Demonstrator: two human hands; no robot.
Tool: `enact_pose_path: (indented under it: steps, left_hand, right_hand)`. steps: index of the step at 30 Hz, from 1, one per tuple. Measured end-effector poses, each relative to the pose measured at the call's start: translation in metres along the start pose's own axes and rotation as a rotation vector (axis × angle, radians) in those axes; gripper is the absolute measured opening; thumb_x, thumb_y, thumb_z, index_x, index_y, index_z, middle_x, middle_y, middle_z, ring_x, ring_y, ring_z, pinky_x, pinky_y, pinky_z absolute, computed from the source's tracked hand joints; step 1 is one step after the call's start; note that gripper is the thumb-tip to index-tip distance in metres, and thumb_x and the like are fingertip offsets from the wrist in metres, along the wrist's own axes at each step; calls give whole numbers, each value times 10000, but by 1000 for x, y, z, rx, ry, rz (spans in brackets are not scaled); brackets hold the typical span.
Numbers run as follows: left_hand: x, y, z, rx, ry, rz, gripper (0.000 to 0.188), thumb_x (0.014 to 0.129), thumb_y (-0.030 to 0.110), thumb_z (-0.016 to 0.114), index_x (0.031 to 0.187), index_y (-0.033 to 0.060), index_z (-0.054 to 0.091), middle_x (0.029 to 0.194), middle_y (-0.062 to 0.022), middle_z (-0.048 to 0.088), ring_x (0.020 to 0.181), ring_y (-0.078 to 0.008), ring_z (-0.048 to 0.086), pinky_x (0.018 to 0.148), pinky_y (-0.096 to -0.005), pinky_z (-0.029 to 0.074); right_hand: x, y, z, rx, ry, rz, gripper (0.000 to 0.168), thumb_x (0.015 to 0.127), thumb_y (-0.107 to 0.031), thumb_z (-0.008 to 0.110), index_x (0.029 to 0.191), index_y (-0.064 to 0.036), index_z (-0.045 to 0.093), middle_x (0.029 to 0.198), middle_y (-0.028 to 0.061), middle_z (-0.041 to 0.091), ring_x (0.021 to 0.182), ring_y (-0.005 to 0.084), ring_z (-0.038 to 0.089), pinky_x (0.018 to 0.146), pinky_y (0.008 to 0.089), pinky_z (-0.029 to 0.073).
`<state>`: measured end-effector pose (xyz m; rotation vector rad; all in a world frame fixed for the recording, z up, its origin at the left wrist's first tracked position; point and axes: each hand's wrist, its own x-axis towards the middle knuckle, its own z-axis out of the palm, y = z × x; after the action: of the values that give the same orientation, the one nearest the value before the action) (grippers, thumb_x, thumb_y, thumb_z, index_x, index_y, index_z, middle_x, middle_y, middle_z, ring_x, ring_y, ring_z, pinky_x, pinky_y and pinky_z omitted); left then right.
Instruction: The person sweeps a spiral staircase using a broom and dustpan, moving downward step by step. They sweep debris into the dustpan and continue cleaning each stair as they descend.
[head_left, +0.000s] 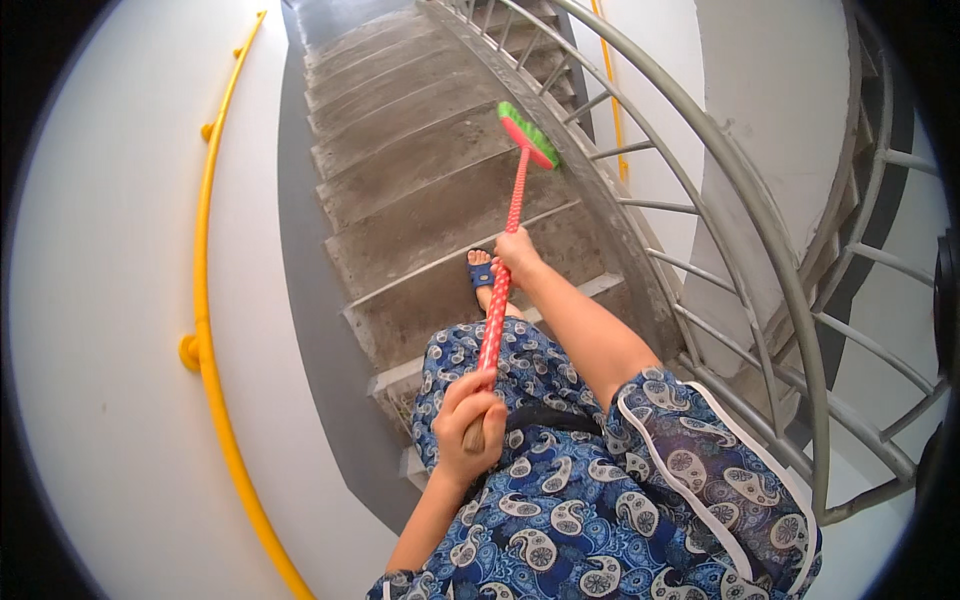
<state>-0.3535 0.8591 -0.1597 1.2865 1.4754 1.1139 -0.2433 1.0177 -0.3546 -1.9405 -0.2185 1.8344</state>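
Observation:
A broom with a red, white-dotted handle runs away from me up the middle of the view. My left hand is closed around its near end, where a bare wooden tip sticks out of the fist. Farther along, my right hand grips the same handle. At the far end, the broom head has a pink-red back and green bristles. It lies at the right side of a concrete step, by the raised kerb under the railing. Whether the bristles touch the kerb, I cannot tell.
Concrete stairs stretch ahead, with a grey metal railing curving along the right. A yellow handrail is fixed to the white wall on the left. My foot in a blue sandal stands on a step below my hands.

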Motion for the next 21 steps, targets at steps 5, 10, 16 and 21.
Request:
enact_pose_path:
  steps: [5,10,16,21]
  left_hand:
    - [36,6,4,48,-158,3,24,693,2,568,680,-3,548,833,-122,569,700,-221,561,630,-270,447]
    - [51,58,-52,228,-188,22,38,643,11,575,614,20,553,730,-105,586,577,-208,560,526,-266,444]
    - [51,107,-74,287,-34,104,203,702,174,573,557,44,517,647,-110,584,465,-166,512,442,-245,399]
    - [67,55,-58,25,155,63,349,820,333,482,637,36,491,702,-126,571,577,-145,491,523,-249,390]
  right_hand:
    - [-4,-7,-4,35,151,147,106,743,-46,333,790,6,413,572,89,413,383,145,391,321,273,361]
    - [-17,43,53,330,-228,364,131,760,-36,331,886,-18,362,604,124,414,422,187,427,353,322,387]
    - [-96,-14,87,284,-245,244,275,767,-43,348,1016,31,256,657,152,442,434,204,476,356,334,437]
    - [-41,-35,54,214,-122,156,439,794,-79,350,1146,2,100,719,191,466,464,229,512,404,357,458]
